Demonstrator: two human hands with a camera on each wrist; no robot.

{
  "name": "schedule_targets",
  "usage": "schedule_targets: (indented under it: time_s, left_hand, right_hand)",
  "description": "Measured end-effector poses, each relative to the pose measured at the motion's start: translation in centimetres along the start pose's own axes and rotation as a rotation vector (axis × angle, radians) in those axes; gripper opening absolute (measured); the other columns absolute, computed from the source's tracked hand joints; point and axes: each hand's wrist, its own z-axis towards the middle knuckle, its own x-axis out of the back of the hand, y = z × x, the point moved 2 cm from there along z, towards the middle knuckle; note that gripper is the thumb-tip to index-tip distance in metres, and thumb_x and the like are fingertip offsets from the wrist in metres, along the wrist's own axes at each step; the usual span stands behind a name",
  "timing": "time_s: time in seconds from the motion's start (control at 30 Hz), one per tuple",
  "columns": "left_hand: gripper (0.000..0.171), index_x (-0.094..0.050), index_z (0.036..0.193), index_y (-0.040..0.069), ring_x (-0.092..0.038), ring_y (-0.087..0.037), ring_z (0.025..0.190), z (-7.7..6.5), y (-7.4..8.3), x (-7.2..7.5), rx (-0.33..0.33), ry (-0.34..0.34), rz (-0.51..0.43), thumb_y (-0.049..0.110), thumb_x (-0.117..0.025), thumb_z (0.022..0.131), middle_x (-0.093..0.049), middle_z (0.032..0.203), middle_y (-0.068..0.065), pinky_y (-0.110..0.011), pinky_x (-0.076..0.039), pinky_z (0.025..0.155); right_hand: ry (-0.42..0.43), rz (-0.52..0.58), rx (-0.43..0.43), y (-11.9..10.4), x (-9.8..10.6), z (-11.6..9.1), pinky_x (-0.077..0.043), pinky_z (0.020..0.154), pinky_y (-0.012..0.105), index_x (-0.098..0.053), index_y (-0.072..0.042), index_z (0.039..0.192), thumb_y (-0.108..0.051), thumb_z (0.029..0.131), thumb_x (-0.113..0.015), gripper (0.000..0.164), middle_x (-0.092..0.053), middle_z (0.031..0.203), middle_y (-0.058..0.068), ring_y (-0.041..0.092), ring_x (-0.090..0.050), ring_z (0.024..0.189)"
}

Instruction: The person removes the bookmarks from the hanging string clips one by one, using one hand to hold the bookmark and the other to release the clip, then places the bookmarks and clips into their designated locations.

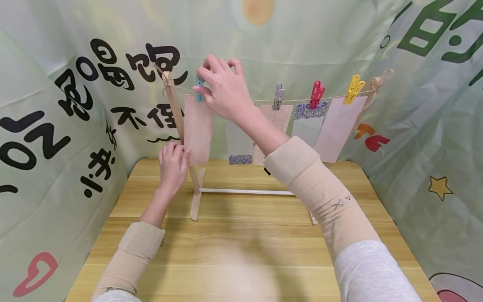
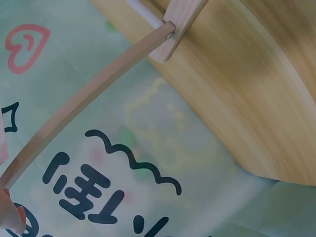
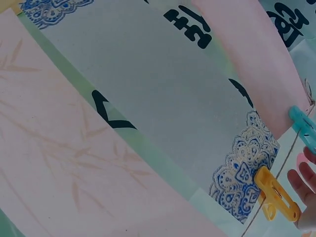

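My right hand (image 1: pixel 228 86) is raised at the left end of a string and pinches a blue clothespin (image 1: pixel 199 90) between thumb and fingers. Below that clothespin a pinkish card (image 1: pixel 198 130) hangs in front of the stand's left post (image 1: pixel 174 105). Low on this post, beside the card's left edge, my left hand (image 1: pixel 173 165) grips with curled fingers; in the left wrist view only a fingertip (image 2: pixel 14 217) shows at the post. A blue-patterned card (image 3: pixel 163 98) hangs to the right, held by an orange-yellow clothespin (image 3: pixel 276 195) that my right hand hides in the head view.
Farther right, grey (image 1: pixel 279 96), red (image 1: pixel 317 94) and yellow (image 1: pixel 354 89) clothespins hold more cards on the string. A white crossbar (image 1: pixel 245 191) joins the stand's feet on the wooden table (image 1: pixel 226 260). Printed cloth (image 1: pixel 320 33) surrounds the table at the back and sides.
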Motion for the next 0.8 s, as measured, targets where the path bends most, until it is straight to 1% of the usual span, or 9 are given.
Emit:
schedule_targets:
  time_s: [0.17, 0.37, 0.47, 0.6, 0.8]
  left_hand:
    - [0.019, -0.056, 0.086, -0.005, -0.043, -0.036, 0.089, -0.01, -0.03, -0.06, -0.006, 0.02, -0.006, 0.013, -0.055, 0.091, -0.051, 0.095, -0.019, -0.049, -0.027, 0.091]
    - [0.02, -0.057, 0.087, -0.006, -0.044, -0.036, 0.089, 0.06, 0.15, 0.1, -0.007, 0.026, -0.008, 0.013, -0.055, 0.09, -0.051, 0.095, -0.02, -0.05, -0.027, 0.091]
    - [0.02, -0.057, 0.087, -0.007, -0.044, -0.037, 0.09, 0.09, 0.23, 0.21, -0.006, 0.027, -0.006, 0.013, -0.055, 0.09, -0.051, 0.096, -0.021, -0.051, -0.026, 0.091]
    - [0.02, -0.058, 0.088, -0.007, -0.044, -0.037, 0.091, 0.08, 0.22, 0.27, 0.002, 0.023, -0.006, 0.013, -0.054, 0.09, -0.051, 0.096, -0.021, -0.051, -0.026, 0.093]
    - [0.02, -0.058, 0.088, -0.007, -0.044, -0.037, 0.091, 0.04, 0.12, 0.21, 0.007, 0.024, -0.003, 0.013, -0.054, 0.09, -0.051, 0.097, -0.021, -0.051, -0.025, 0.093]
  right_hand:
    - [0.077, 0.05, 0.005, 0.0, -0.12, -0.03, -0.024, 0.093, 0.035, -0.062, -0.014, 0.097, -0.038, 0.091, -0.051, 0.027, -0.049, 0.108, 0.001, 0.018, -0.048, 0.097]
    - [0.188, 0.102, 0.025, 0.13, -0.14, -0.21, -0.025, 0.094, 0.035, -0.063, -0.011, 0.091, -0.03, 0.089, -0.056, 0.02, -0.052, 0.104, 0.003, 0.018, -0.05, 0.093]
    - [0.227, 0.123, 0.028, 0.26, -0.1, -0.28, -0.025, 0.094, 0.035, -0.063, -0.011, 0.089, -0.027, 0.089, -0.058, 0.017, -0.053, 0.102, 0.004, 0.017, -0.05, 0.092]
    - [0.246, 0.135, 0.025, 0.38, 0.03, -0.38, -0.024, 0.095, 0.034, -0.063, -0.011, 0.087, -0.024, 0.089, -0.058, 0.015, -0.052, 0.102, 0.004, 0.016, -0.05, 0.091]
    - [0.249, 0.135, 0.02, 0.45, 0.34, -0.57, -0.022, 0.097, 0.033, -0.062, -0.01, 0.09, -0.027, 0.091, -0.054, 0.019, -0.051, 0.104, 0.004, 0.016, -0.051, 0.092]
